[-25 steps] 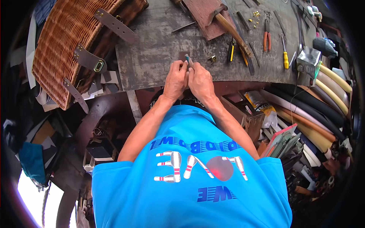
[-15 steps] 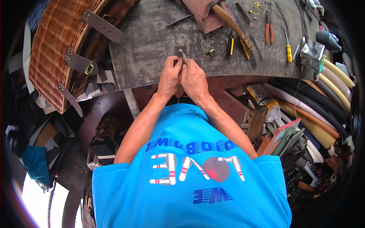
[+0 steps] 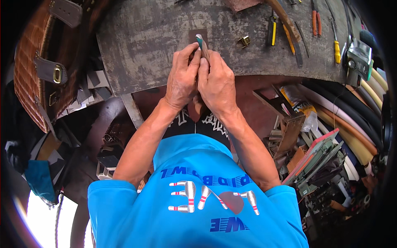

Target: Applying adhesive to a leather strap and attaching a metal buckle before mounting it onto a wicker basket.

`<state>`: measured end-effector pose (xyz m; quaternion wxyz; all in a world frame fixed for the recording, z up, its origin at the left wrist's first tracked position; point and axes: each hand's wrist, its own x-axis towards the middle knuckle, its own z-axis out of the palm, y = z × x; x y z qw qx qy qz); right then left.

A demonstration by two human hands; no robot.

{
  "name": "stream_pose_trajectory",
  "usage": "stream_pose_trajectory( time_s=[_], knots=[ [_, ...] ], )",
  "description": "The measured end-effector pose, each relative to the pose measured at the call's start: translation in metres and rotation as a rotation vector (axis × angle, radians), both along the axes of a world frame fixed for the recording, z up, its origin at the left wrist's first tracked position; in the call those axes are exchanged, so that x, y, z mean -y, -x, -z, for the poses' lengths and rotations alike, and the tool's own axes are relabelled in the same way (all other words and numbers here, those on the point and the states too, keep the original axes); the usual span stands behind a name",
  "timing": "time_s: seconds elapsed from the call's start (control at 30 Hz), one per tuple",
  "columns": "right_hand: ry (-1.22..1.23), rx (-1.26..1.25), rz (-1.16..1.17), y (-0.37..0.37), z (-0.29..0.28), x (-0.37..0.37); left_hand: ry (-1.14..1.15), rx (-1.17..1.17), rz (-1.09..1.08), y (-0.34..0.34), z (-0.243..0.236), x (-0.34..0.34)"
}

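My left hand (image 3: pixel 182 76) and my right hand (image 3: pixel 217 82) are held close together over the front edge of the workbench. Both are closed, with fingers and thumbs pinching a slim flat piece with a teal and silvery tip (image 3: pixel 199 41). Its lower part is hidden in my fingers, and I cannot make out its exact kind. Just beyond it, a small dark brown rectangular patch (image 3: pixel 198 33) lies on the bench. Below my hands a brown rounded end (image 3: pixel 196 110) shows, partly covered by them. A small brass-coloured metal fitting (image 3: pixel 244 41) sits to the right.
The dark worn workbench (image 3: pixel 140 53) carries a yellow-and-black cutter (image 3: pixel 273 31), red-handled pliers (image 3: pixel 316 22), a yellow screwdriver (image 3: pixel 337 51) and a curved wooden handle (image 3: pixel 285 16). A wicker basket with leather straps (image 3: pixel 31 74) stands at left. Rolls of material (image 3: pixel 347 120) are stacked at right.
My view has shifted, so the bench tools sit higher and further right, and the basket further left. My hands look larger and nearer, still pinching the same piece.
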<state>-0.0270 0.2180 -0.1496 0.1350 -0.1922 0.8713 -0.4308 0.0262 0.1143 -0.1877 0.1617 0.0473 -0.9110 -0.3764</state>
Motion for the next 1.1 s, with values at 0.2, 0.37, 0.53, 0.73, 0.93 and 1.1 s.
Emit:
stream_pose_trajectory(
  time_s=[0.2,0.37,0.53,0.73,0.93,1.1],
  knots=[
    [-0.009,-0.085,-0.045,0.004,0.007,0.0,0.099,-0.047,-0.023,-0.001,0.009,-0.004],
    [0.048,-0.125,-0.039,0.001,0.015,-0.002,0.104,-0.122,-0.049,-0.002,0.016,-0.004],
    [0.019,-0.161,-0.082,0.004,0.014,-0.005,0.095,-0.14,-0.063,-0.002,0.016,-0.006],
    [0.001,-0.176,-0.077,0.003,0.014,-0.005,0.12,-0.18,-0.064,-0.001,0.019,-0.006],
    [-0.084,-0.133,-0.115,0.008,0.005,-0.004,0.021,-0.074,-0.084,-0.005,0.017,-0.008],
    [-0.142,-0.136,-0.119,0.011,-0.002,0.0,0.035,-0.116,-0.078,-0.001,0.007,-0.008]
  ],
)
